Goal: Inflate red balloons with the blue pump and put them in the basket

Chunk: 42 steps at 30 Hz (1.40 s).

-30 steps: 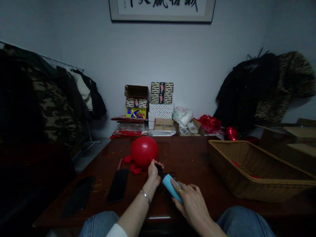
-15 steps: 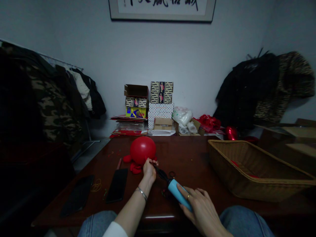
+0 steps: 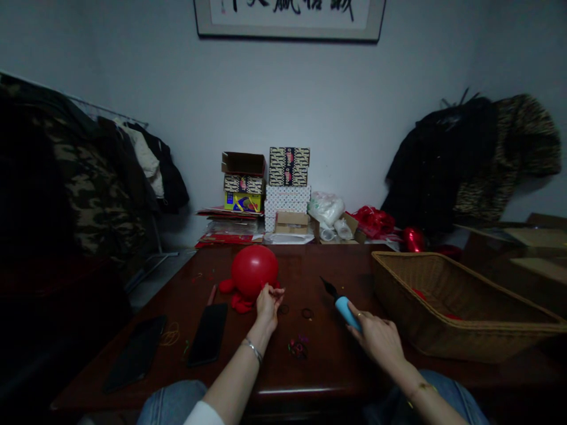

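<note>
A round red balloon [image 3: 254, 270] with several small red lobes at its lower left rests on the dark wooden table [image 3: 336, 372]. My left hand [image 3: 267, 307] is closed at the balloon's near side, pinching its neck, which the fingers mostly hide. To the right, my right hand [image 3: 376, 336] is wrapped round a light-blue hand pump [image 3: 347, 313]. The pump's black nozzle points up and to the left, apart from the balloon. Between my hands lie a dark hair tie [image 3: 307, 313] and a small heap of coloured bands [image 3: 297, 348].
A wicker basket [image 3: 465, 339] with something red inside stands at the right. Two dark phone-like slabs, one a black phone [image 3: 208, 334], and yellow rubber bands [image 3: 170, 334] lie at the left. Stacked boxes [image 3: 287, 203] and plastic bags [image 3: 326, 209] line the back edge.
My right hand has drawn the pump away to the right, and its nozzle has come away from the balloon's neck. My left hand keeps its hold on the balloon.
</note>
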### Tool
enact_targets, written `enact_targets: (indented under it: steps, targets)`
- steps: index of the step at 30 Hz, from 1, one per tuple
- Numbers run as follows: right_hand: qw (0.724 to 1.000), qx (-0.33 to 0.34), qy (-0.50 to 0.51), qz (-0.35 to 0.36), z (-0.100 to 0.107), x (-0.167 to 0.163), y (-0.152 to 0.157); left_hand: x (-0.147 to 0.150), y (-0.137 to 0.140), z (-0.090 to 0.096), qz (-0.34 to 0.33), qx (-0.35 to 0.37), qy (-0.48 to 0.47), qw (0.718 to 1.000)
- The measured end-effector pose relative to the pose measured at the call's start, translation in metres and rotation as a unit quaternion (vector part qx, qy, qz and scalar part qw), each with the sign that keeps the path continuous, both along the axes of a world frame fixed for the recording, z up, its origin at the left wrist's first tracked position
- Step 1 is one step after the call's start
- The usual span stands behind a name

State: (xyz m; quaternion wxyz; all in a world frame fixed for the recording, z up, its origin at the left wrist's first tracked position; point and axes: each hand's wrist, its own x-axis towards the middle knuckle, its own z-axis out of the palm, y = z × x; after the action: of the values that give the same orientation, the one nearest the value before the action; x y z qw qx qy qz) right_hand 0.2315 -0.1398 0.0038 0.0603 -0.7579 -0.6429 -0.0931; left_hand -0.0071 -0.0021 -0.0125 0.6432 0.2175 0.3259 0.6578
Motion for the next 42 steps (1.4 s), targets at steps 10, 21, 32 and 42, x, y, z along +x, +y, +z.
enact_targets:
  steps: [10, 21, 32, 42]
  targets:
    - [0.996, -0.033, -0.022, -0.075, -0.032, 0.024, 0.04, 0.001, -0.003, 0.001, -0.022, 0.005, 0.042, 0.999]
    - [0.995, -0.024, -0.039, -0.083, -0.053, 0.034, 0.046, 0.005, -0.007, 0.005, -0.031, 0.04, 0.099, 0.994]
    - [0.993, 0.065, -0.064, -0.08, -0.053, 0.021, 0.049, -0.002, -0.007, 0.013, -0.059, 0.064, 0.114, 0.99]
    - [0.952, 0.239, -0.035, 0.19, 0.031, -0.07, 0.071, 0.003, -0.03, 0.044, -0.186, 0.081, 0.108, 0.973]
